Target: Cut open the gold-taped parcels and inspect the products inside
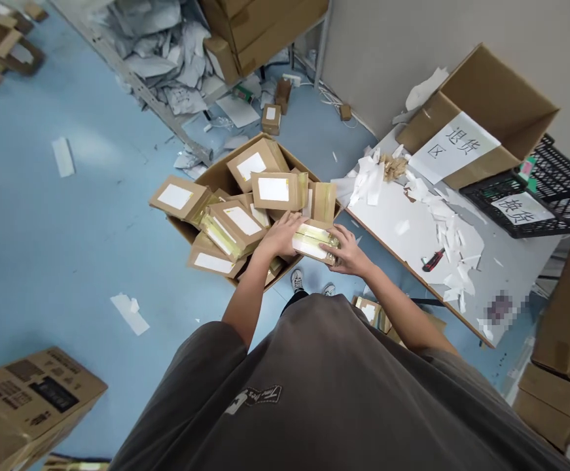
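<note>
Between my two hands is a small taped cardboard box (313, 239), with clear yellowish tape and white paper on its upper side. My left hand (281, 234) is closed on its left end, and my right hand (349, 251) grips its right end with fingers bent over the edge. Just beyond, a large open carton (220, 175) is heaped with several similar boxes bearing white labels. One labelled box (275, 190) lies near the top of the heap, and another box (239, 224) sits close to my left hand. The carton's bottom is hidden by the boxes.
A white table (397, 229) on the right carries paper scraps, a red and black utility knife (432, 260), a big open box (505, 104) and a black crate (534, 190). A metal rack (152, 104) stands upper left. A printed carton (39, 399) is lower left.
</note>
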